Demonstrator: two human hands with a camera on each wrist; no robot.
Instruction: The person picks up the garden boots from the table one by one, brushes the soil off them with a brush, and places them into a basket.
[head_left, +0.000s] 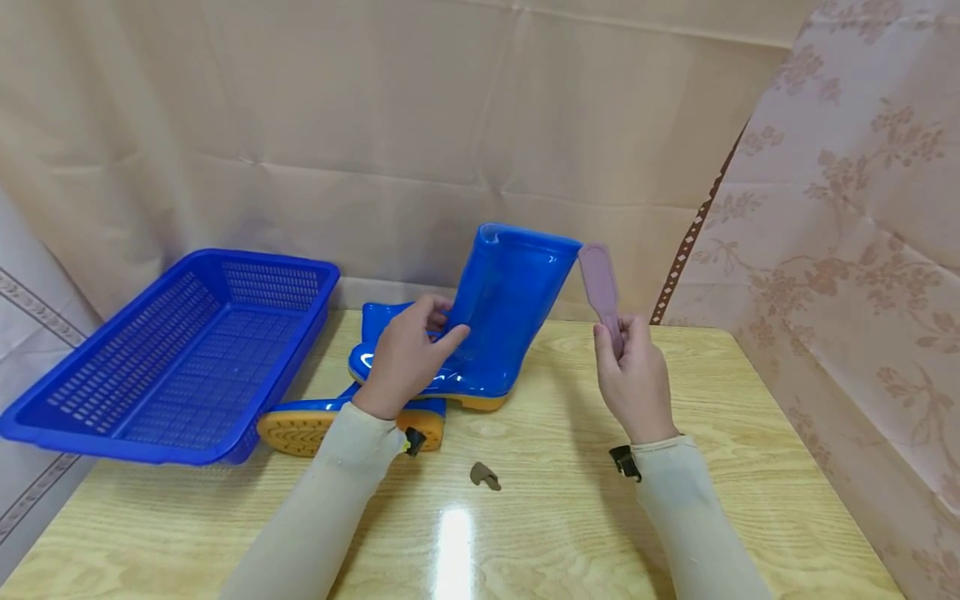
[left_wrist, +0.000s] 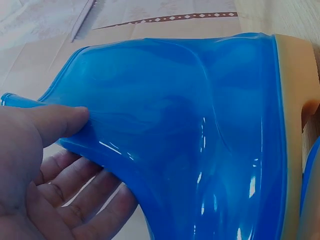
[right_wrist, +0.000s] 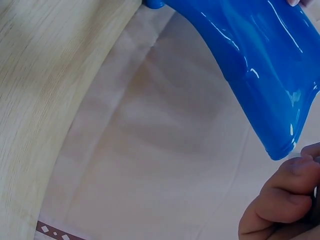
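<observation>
A glossy blue rain boot point(head_left: 510, 308) with a yellow-orange sole stands tilted, its toe to the left. My left hand point(head_left: 408, 354) grips its shaft, with the thumb on the near side in the left wrist view and the fingers point(left_wrist: 107, 210) behind. In my right hand point(head_left: 637, 379) is the handle of a flat mauve paddle-shaped tool point(head_left: 598, 279), held upright. The tool's blade is right at the boot's top edge in the head view. A second blue boot point(head_left: 300, 432) lies on its side behind my left wrist, patterned sole towards me.
A blue perforated plastic basket point(head_left: 288, 367) stands on the left of the wood-grain table point(head_left: 570, 517). A small brown lump point(head_left: 485, 477) lies on the table between my forearms. Beige curtain point(head_left: 375, 125) hangs behind, and floral cloth point(head_left: 847, 250) on the right.
</observation>
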